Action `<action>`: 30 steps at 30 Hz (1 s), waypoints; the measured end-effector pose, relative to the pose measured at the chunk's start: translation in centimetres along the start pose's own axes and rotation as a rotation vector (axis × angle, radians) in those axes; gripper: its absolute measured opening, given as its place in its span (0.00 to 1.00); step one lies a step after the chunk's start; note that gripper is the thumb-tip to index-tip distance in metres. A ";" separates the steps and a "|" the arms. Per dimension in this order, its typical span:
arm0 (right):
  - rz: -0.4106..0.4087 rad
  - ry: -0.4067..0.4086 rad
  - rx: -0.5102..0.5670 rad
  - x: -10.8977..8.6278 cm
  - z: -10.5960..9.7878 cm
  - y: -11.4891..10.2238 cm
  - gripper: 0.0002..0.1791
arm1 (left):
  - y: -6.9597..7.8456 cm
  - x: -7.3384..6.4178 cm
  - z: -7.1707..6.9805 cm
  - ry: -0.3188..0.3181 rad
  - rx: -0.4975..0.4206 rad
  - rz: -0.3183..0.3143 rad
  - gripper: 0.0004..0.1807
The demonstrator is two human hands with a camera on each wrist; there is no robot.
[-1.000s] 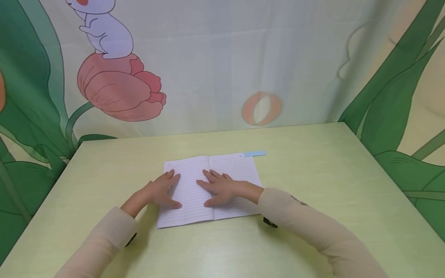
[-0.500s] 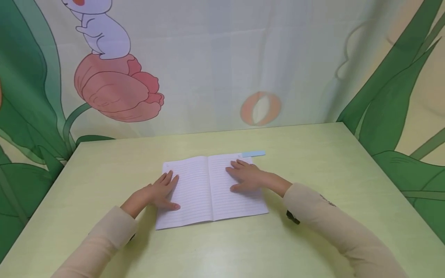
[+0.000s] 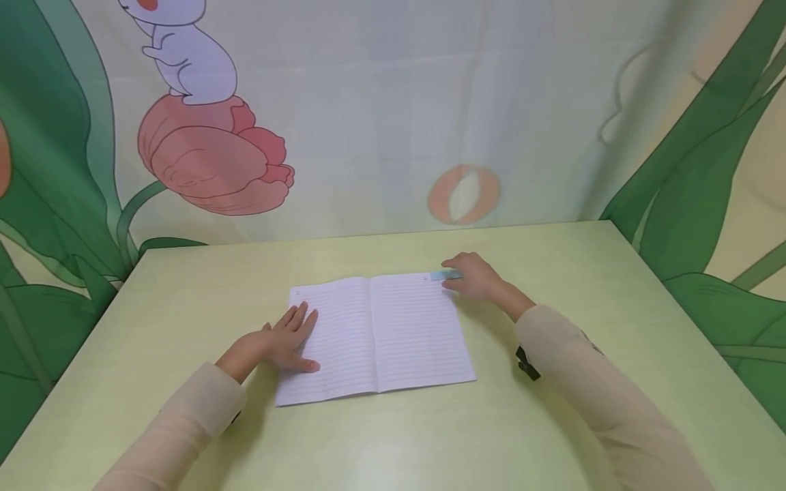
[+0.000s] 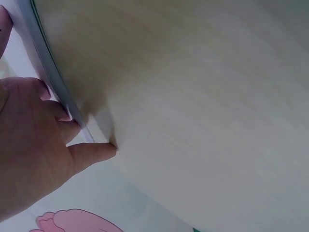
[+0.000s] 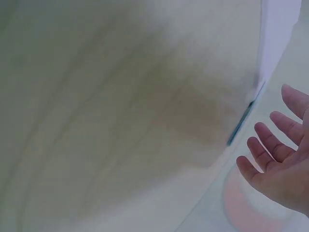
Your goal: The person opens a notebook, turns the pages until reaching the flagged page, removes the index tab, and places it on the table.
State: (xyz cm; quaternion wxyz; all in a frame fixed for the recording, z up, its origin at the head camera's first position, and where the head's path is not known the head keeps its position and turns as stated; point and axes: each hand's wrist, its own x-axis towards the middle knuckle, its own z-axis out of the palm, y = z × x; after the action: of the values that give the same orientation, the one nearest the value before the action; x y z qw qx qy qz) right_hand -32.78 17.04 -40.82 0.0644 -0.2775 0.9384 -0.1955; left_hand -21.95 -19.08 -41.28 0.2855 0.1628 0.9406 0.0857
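Observation:
A lined notebook [image 3: 417, 334] lies spread on the table, both pages showing. My left hand [image 3: 285, 348] rests on the left page's outer edge, fingers and thumb spread; in the left wrist view the hand [image 4: 36, 135] lies along the notebook's edge, with its little finger out over the table. A flat light-blue strip [image 3: 438, 275] sticks out past the notebook's top right corner. Over the strip's outer end is my right hand [image 3: 477, 276], thumb and fingers apart on either side of it. The right wrist view has the fingers of the right hand [image 5: 285, 154] loosely bent, beside the strip [image 5: 240, 123].
The pale wooden table [image 3: 393, 443] carries the notebook near its middle. Behind it hangs a printed curtain [image 3: 368, 136] with a white rabbit, a pink flower and green leaves, meeting the table's back edge.
My right hand has moved off the pages, rightward and away from me, to the blue strip. The left hand has stayed on the left page's edge. The notebook lies nearly where it was.

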 end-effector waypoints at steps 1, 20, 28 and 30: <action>0.010 -0.005 -0.004 0.0 0.0 0.3 0.26 | -0.1 0.1 0.2 0.002 0.006 0.002 0.60; 0.111 -0.087 -0.093 0.5 -0.4 1.4 0.24 | 1.0 -0.2 0.7 0.098 0.091 0.021 0.73; 0.062 -0.079 -0.105 0.8 -0.1 1.3 0.23 | 0.6 -0.4 1.3 0.345 0.223 0.292 0.60; 0.056 -0.074 -0.110 0.9 0.0 1.3 0.23 | 0.6 -0.3 1.5 0.380 0.256 0.340 0.55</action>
State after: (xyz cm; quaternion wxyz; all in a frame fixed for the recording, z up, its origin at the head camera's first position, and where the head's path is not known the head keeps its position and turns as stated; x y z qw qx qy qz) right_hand -34.21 17.56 -41.32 0.0893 -0.2611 0.9522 -0.1312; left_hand -20.72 -18.52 -42.22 0.0626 0.3338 0.9396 0.0416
